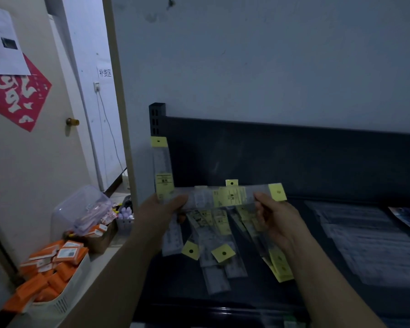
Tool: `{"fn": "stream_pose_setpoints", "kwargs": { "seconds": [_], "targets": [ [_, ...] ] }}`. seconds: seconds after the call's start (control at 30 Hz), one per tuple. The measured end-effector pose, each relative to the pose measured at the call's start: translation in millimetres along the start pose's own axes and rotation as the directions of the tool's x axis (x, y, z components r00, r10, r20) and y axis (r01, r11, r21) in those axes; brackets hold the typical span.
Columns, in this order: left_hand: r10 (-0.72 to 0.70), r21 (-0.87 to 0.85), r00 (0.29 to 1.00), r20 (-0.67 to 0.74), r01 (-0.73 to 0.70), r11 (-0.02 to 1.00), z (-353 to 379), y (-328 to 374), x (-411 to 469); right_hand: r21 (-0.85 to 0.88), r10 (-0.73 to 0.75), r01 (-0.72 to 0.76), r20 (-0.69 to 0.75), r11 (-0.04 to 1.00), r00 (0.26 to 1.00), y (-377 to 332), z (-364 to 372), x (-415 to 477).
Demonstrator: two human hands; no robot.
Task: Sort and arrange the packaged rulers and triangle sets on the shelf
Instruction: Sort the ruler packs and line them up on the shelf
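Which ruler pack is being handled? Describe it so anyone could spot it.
Find the dark shelf against the grey wall. Before it, the left hand and right hand hold one clear ruler pack level; the packs fanned below it all slant downward.

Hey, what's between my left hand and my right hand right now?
In the head view, one clear packaged ruler spans from left hand to right hand, both gripping it.

Both arms are stretched forward. One ruler pack (227,197) is gripped at its ends, the left hand (161,207) and right hand (278,217) being held level and apart with fingers curled.
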State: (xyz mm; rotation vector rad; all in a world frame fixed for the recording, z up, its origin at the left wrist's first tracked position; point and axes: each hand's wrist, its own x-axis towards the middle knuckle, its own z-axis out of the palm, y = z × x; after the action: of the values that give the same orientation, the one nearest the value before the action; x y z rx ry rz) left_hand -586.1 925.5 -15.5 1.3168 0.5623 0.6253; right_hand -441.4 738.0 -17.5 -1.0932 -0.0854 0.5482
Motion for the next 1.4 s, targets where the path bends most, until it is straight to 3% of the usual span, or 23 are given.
{"fn": "stream_pose_setpoints", "kwargs": {
  "seconds": [0.13,0.2,0.27,0.43,0.5,0.57,0.6,0.63,0.7,0.8,0.87,1.03,1.1,1.13,1.17,1.23,1.27,1.3,1.4],
  "targets": [
    [-0.167,-0.053,0.985,0.042,0.169,0.984,-10.0,5.5,5.2,-0.173,-0.02,0.027,0.044,0.985,0.999,-12.3,-11.1,0.9],
    [-0.335,-0.121,0.91,0.245,0.371,0.921,-11.8,9.1,4.8,-0.271,-0.019,0.05,0.116,0.961,0.993,-13.5,-11.4,-0.4],
    [-0.403,-0.097,0.823,0.401,0.475,0.875,-8.2,7.3,1.4,-0.315,-0.026,0.08,0.17,0.946,0.985,-13.0,-4.2,-3.0],
    [-0.317,0.14,0.803,0.505,0.286,0.948,8.6,4.7,-20.4,-0.316,-0.052,0.097,0.147,0.944,0.988,-1.9,28.1,-2.7],
    [-0.256,0.187,0.854,0.452,0.19,0.964,7.9,-1.2,-19.8,-0.224,-0.048,0.084,0.162,0.971,0.986,2.0,33.6,-0.6],
    [-0.212,0.115,0.915,0.342,0.183,0.976,2.7,-5.0,-14.6,-0.275,-0.041,0.087,0.169,0.957,0.985,7.9,33.1,-1.6],
    [-0.222,0.021,0.931,0.291,0.225,0.974,-0.7,-5.6,-11.4,-0.421,-0.051,0.12,0.172,0.899,0.984,12.0,32.2,-3.3],
    [-0.238,-0.083,0.938,0.253,0.266,0.96,-4.2,-6.0,-8.8,-0.609,-0.075,0.176,0.189,0.773,0.979,17.4,30.1,-4.3],
    [-0.259,-0.176,0.946,0.197,0.294,0.939,-10.5,-6.5,-7.1,-0.844,-0.088,0.286,0.277,0.454,0.957,29.2,27.7,-5.7],
    [-0.268,-0.076,0.96,0.076,0.274,0.959,-13.8,-10.6,-7.8,-0.927,-0.025,0.346,0.346,0.144,0.938,42.5,28.7,-4.0],
    [-0.273,-0.068,0.962,0.024,0.274,0.959,-14.9,-15.2,-6.1,-0.939,-0.014,0.335,0.335,0.077,0.942,43.9,31.6,-1.6],
    [-0.27,-0.067,0.962,0.028,0.272,0.96,-17.1,-22.2,-1.8,-0.934,0.114,0.318,0.338,0.16,0.934,37.8,35.9,-1.8],
    [-0.26,-0.08,0.965,0.039,0.262,0.962,-17.8,-21.2,-2.1,-0.931,0.093,0.311,0.333,0.19,0.938,34.8,33.5,-1.8],
    [-0.255,-0.085,0.966,0.036,0.257,0.963,-18.8,-20.1,-1.8,-0.923,0.048,0.301,0.321,0.238,0.946,31.6,31.5,-2.0],
    [-0.25,-0.085,0.968,0.028,0.252,0.964,-20.1,-19.1,-0.9,-0.898,0.005,0.267,0.287,0.349,0.958,27.5,28.1,-2.0],
    [-0.254,-0.102,0.967,0.013,0.254,0.962,-25.1,-17.4,2.5,-0.734,-0.009,0.157,0.201,0.661,0.979,15.3,19.2,-3.4],
    [-0.272,-0.132,0.962,0.02,0.273,0.953,-28.1,-16.2,4.7,-0.633,-0.009,0.126,0.184,0.764,0.983,7.2,13.6,-4.9],
    [-0.291,-0.17,0.956,0.037,0.293,0.941,-31.4,-15.0,8.2,-0.574,-0.017,0.118,0.178,0.81,0.984,-1.0,6.6,-4.8],
    [-0.32,-0.165,0.945,0.067,0.327,0.931,-35.5,-9.8,15.4,-0.56,-0.024,0.137,0.205,0.817,0.978,-21.8,-11.8,-7.7]
  ]
}}
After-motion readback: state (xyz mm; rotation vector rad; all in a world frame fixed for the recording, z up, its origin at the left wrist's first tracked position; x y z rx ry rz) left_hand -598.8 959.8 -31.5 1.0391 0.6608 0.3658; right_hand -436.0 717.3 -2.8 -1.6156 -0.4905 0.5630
